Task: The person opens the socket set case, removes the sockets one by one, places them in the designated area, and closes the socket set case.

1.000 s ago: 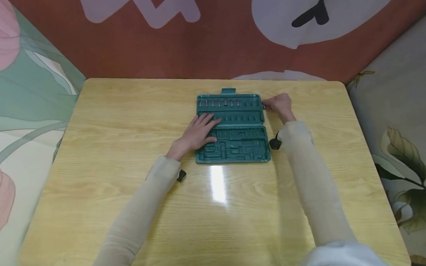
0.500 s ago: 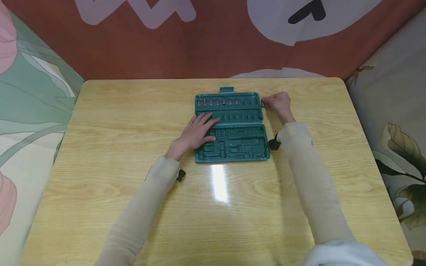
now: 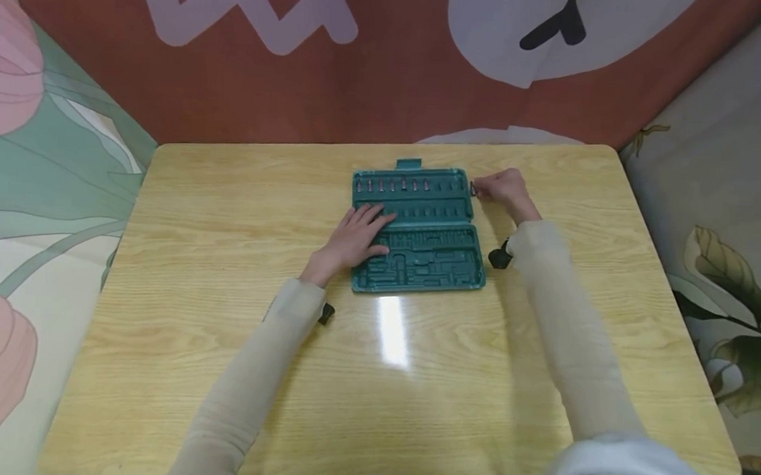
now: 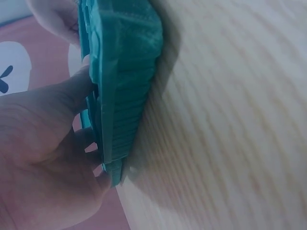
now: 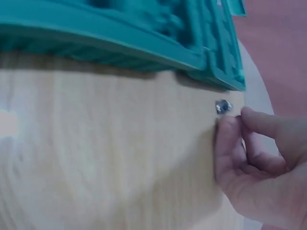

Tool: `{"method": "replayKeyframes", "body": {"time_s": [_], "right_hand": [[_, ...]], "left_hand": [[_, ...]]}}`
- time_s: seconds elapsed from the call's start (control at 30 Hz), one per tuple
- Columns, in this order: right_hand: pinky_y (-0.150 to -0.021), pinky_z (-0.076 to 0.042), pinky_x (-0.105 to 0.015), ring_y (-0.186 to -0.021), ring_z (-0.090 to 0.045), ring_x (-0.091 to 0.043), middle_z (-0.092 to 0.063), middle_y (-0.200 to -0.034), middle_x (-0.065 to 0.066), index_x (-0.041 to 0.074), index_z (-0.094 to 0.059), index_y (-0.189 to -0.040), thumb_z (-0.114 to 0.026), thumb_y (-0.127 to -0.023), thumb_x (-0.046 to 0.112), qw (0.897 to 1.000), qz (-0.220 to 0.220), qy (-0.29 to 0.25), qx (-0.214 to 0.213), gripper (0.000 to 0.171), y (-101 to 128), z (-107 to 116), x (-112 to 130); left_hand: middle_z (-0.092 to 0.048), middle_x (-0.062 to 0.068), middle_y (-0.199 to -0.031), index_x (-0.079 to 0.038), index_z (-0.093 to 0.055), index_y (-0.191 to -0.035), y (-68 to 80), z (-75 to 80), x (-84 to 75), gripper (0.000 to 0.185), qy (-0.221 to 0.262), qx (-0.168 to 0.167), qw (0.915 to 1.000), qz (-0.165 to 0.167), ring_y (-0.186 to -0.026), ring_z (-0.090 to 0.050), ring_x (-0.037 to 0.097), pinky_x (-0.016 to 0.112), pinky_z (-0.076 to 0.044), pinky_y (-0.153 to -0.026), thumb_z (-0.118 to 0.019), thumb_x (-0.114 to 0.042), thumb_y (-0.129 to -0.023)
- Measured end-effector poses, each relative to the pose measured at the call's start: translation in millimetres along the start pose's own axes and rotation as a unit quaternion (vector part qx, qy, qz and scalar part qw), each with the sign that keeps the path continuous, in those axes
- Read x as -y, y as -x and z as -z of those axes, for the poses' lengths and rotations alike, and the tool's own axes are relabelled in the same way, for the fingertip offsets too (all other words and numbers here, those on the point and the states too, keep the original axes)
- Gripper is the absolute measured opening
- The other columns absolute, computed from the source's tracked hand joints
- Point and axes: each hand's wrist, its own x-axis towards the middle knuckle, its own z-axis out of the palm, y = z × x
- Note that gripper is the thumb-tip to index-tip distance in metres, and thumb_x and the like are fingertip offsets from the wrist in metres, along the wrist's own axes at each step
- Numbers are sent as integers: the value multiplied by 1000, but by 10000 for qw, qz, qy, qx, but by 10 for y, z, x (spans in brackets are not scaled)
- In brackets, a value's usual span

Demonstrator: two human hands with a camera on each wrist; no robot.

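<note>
A green plastic tool case [image 3: 430, 257] lies unfolded on the table, its moulded slots facing up. Along its far half runs a row of several small metallic pieces [image 3: 392, 185]. My left hand [image 3: 351, 240] rests over the case's left side with fingers spread; in the left wrist view, the hand [image 4: 43, 148] lies along the case's edge [image 4: 127, 72]. Just beyond the far right corner, my right hand [image 3: 504, 188] has thumb and fingertips drawn together in a pinch. A small shiny metal piece [image 5: 223, 106], like a socket, shows right at those fingertips, close to the table.
The case stands on a wide wood-grain table [image 3: 225, 294] that reaches the red patterned wall [image 3: 393, 89] at the back. Patterned side walls flank it. A dark wrist camera [image 3: 499, 255] sits beside the case's right edge.
My right hand and wrist have shifted slightly to the right, showing more of the small metal piece. The left hand stays on the case.
</note>
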Motion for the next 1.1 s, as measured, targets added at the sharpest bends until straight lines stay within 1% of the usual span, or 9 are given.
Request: {"method": "replayKeyframes", "body": {"time_s": [0.07, 0.17, 0.27, 0.37, 0.47, 0.57, 0.7, 0.87, 1.1], "right_hand": [[-70, -54, -30, -66, -65, -14, -69, -71, -5, -13, -66, -112, -62, -95, 13, 9996, -63, -246, 154, 32, 21, 27, 26], [-68, -53, -31, -64, -62, -15, -67, -70, -6, -14, -67, -106, -61, -96, 13, 9995, 65, -304, 105, 30, 65, -33, 71], [-70, -53, -32, -67, -61, -14, -65, -77, -6, -12, -66, -108, -59, -97, 18, 9994, 323, 80, 106, 33, 127, -195, 171], [-77, -54, -35, -73, -63, -17, -65, -87, -11, -11, -64, -113, -58, -98, 21, 9962, 589, 440, 460, 36, 159, -391, 349], [-76, -55, -35, -72, -64, -18, -65, -86, -13, -12, -65, -112, -59, -97, 18, 9928, 762, 582, 714, 34, 127, -569, 497], [-69, -56, -32, -68, -65, -18, -66, -79, -11, -12, -68, -105, -61, -96, 16, 9927, 778, 730, 571, 30, 63, -706, 502], [-63, -55, -29, -66, -64, -19, -66, -72, -8, -10, -71, -95, -63, -95, 16, 9919, 716, 1037, 187, 27, 15, -796, 415], [-64, -54, -31, -67, -64, -22, -64, -67, -6, -10, -71, -89, -64, -94, 14, 9911, 713, 1124, -20, 25, 22, -844, 453], [-68, -54, -36, -67, -64, -23, -66, -69, -12, -12, -70, -87, -63, -94, 11, 9906, 638, 1210, -18, 25, 45, -866, 507]], "left_hand": [[-15, 13, -159, -18, -26, -155, -2, 6, -3, 67, -30, 6, 10000, 1, -145, -10, 33, 49, -4, -115, -54, -41, -98], [-14, 12, -159, -19, -25, -155, -3, 6, 2, 68, -91, 58, 9999, 33, -145, -10, 33, 49, -5, -115, -54, -41, -97], [-13, 12, -160, -20, -23, -155, -6, 4, 12, 69, -154, 96, 9998, 52, -145, -9, 33, 49, -5, -115, -53, -42, -97], [-12, 11, -160, -21, -20, -156, -14, 17, 19, 69, -277, 80, 9996, 54, -146, -8, 32, 49, -4, -115, -51, -43, -98], [-11, 11, -160, -22, -18, -156, -18, 24, 23, 69, -460, 61, 9989, 45, -146, -8, 33, 49, -5, -115, -48, -44, -99], [-12, 11, -160, -23, -18, -156, -5, -19, 23, 69, -548, 37, 9985, 3, -146, -9, 33, 49, -6, -115, -48, -45, -98], [-14, 12, -160, -23, -20, -156, 19, -74, 10, 68, -570, -47, 9984, -50, -145, -10, 33, 49, -7, -115, -48, -45, -98], [-16, 11, -160, -23, -21, -155, 37, -25, -16, 67, -713, -80, 9974, 51, -145, -11, 32, 49, -9, -115, -49, -45, -98], [-13, 10, -160, -23, -18, -156, 36, -28, -3, 67, -664, 14, 9977, 94, -146, -8, 32, 48, -7, -116, -47, -45, -99]]}}
